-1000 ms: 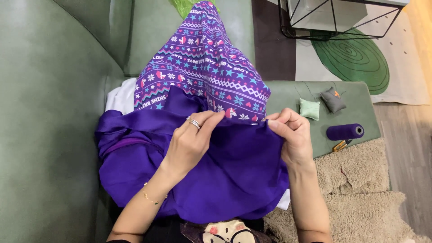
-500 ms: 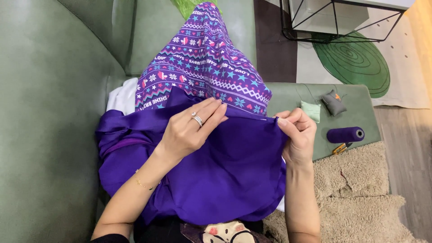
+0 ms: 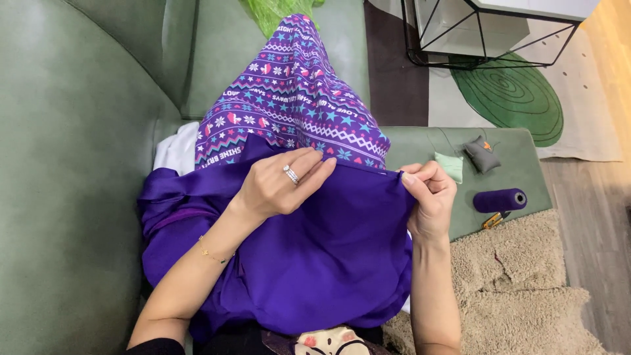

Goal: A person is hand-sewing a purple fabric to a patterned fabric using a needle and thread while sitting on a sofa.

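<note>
Two hands working purple cloth (image 3: 315, 263)
Left hand (image 3: 279, 187) is lying flat on its edge, fingers relaxed — right hand (image 3: 430, 197) is pinching the corner, near a thread spool (image 3: 499, 200).

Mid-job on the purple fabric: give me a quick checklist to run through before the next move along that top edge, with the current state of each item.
1. Right hand pinching the corner of the purple fabric: ok, fingertips closed on the edge.
2. Left hand on the fabric edge: ok, fingers lie flat on it, pressing rather than pinching.
3. Edge between the hands taut: ok, it runs nearly straight.
4. Needle in hand: cannot tell, none is visible.
5. Purple thread spool within reach: ok, it lies on the green seat to the right, apart from the fabric.
6. Grey pincushion nearby: ok, beyond the spool, beside a pale green pad.
</note>
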